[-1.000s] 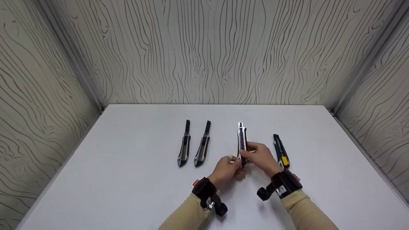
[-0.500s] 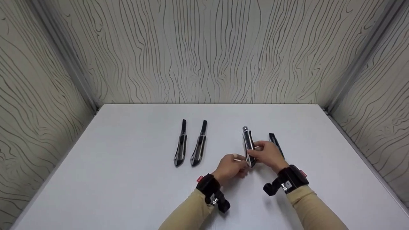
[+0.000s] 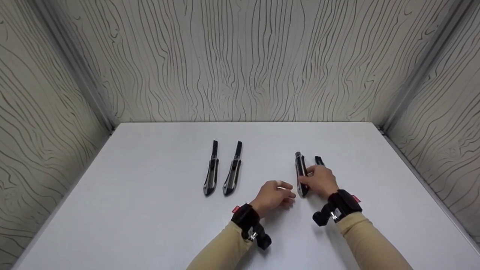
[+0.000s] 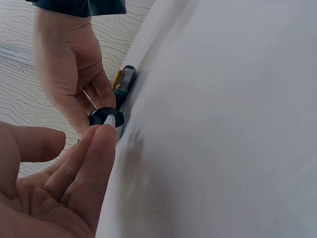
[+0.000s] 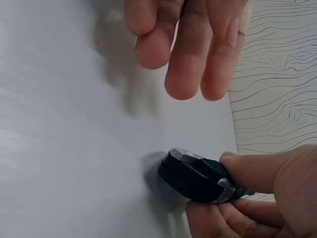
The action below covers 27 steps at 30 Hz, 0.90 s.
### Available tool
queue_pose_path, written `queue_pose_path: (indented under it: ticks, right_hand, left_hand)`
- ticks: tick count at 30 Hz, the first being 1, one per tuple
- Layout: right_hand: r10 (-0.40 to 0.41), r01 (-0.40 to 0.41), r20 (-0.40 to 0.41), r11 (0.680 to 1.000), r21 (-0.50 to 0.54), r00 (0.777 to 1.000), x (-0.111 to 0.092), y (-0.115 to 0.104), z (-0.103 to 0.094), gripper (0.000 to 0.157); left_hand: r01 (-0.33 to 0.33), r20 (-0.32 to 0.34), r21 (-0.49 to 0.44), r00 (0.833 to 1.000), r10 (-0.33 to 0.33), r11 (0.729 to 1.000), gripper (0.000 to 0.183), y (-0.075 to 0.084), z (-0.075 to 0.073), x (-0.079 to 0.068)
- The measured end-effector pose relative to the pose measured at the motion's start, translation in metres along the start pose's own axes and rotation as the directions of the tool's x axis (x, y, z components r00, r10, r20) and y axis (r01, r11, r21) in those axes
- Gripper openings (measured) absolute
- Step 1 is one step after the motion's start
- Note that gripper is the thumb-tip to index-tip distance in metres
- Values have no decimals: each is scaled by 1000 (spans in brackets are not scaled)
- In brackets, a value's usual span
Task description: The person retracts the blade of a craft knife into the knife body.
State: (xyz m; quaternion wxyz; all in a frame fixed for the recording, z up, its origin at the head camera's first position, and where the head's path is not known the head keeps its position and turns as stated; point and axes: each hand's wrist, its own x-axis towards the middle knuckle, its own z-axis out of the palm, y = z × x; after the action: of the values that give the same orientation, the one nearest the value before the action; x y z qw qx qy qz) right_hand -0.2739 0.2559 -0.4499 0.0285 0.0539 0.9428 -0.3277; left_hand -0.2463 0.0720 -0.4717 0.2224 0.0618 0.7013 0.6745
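Note:
My right hand (image 3: 322, 180) pinches a dark utility knife (image 3: 300, 172) between thumb and fingers. The knife's front end points to the back of the table; in the right wrist view its dark butt end (image 5: 193, 176) is close to the white surface, but I cannot tell whether it touches. To its left, my left hand (image 3: 272, 197) has loosely bent fingers and holds nothing; a small gap parts it from the knife in the head view. Behind my right hand lies another utility knife (image 3: 319, 161), mostly hidden; its yellow part (image 4: 117, 79) shows in the left wrist view.
Left of the hands, two similar black-and-grey utility knives (image 3: 211, 170) (image 3: 233, 170) lie side by side on the white table (image 3: 150, 217). Wood-patterned panels (image 3: 240, 60) stand at the back and both sides.
The right hand has moved the utility knife rightward, toward the yellow-marked one, and its silvery face looks darker now. The left hand has let go of the knife's lower end.

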Motion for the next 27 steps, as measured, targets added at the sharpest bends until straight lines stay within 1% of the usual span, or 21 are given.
queue_pose_path:
  ticks: [4,8,13,16,19,22,24,27]
  right_hand:
    - [8,-8,-4,999,-48,1000,1,0,0,41]
    - [18,-17,9,995,-96,1000,3,0,-1,40]
    - [45,-41,36,993,-109,998,5,-2,-1,33]
    - [38,-32,40,991,-127,998,5,-3,-1,27]
    - [19,-14,27,985,-170,999,4,-4,-3,25]
    - [7,-7,-1,977,-211,1000,1,-7,-7,31]
    - [-7,-1,-32,973,-231,999,-2,-12,-10,37]
    - [-61,38,-88,971,-236,994,-5,-21,-10,41]
  left_hand:
    - [7,-3,4,1000,-7,1000,21,1,-2,-1]
    - [10,3,-2,1000,-10,1000,23,2,-6,-2]
    - [7,-8,10,1000,-7,1000,23,3,-11,-2]
    - [2,-18,20,1000,-2,1000,23,4,-16,-3]
    - [-6,-18,34,1000,7,999,24,8,-21,-5]
    - [-23,-20,66,999,24,998,24,14,-27,-8]
    - [-42,-29,104,999,45,994,24,18,-35,-10]
    - [-81,-75,211,992,99,974,21,25,-50,-14]
